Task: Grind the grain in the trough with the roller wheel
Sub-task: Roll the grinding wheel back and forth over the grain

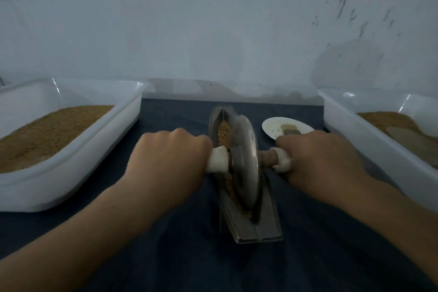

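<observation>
Metal roller wheel [244,161] stands mid-trough [258,225] on the grain [224,133], left hand [170,161] and right hand [320,161] each gripping an axle handle, the trough's long axis running straight away from both.

No text, label, brand, number or sign can be read. The surfaces of the roller wheel [245,161] and the trough [265,227] show no readable marking.
</observation>
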